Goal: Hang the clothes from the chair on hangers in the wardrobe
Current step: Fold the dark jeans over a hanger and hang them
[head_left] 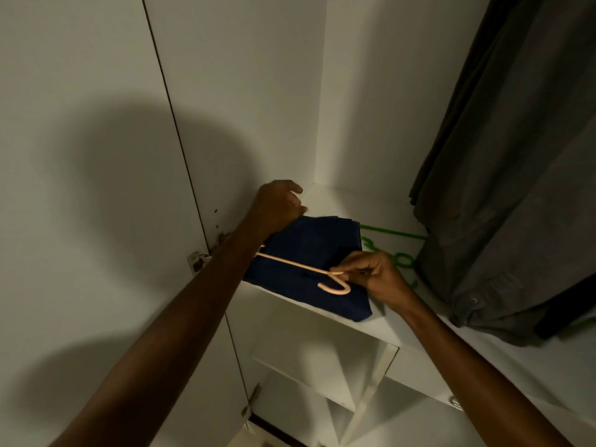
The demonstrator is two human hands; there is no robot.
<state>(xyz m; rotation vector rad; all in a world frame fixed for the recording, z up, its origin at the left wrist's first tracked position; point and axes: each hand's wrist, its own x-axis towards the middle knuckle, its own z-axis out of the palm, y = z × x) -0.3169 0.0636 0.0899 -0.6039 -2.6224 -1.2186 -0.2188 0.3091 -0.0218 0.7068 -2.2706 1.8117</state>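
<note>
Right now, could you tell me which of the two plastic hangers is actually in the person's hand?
The pale peach hanger: the right hand pinches it near its hook, above the folded navy cloth. The green hanger lies untouched on the shelf behind.

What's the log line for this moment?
right hand: pinches peach hanger | left hand: on navy garment | garment: folded on wardrobe shelf

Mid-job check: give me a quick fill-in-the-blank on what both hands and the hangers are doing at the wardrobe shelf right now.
1. The right hand pinches the peach hanger near its ____.
2. That hanger lies across a folded ____ garment on the white shelf.
3. A second hanger on the shelf is ____ in colour.
4. The left hand is at the garment's ____ edge.

Missing words: hook; dark blue; green; far
</note>
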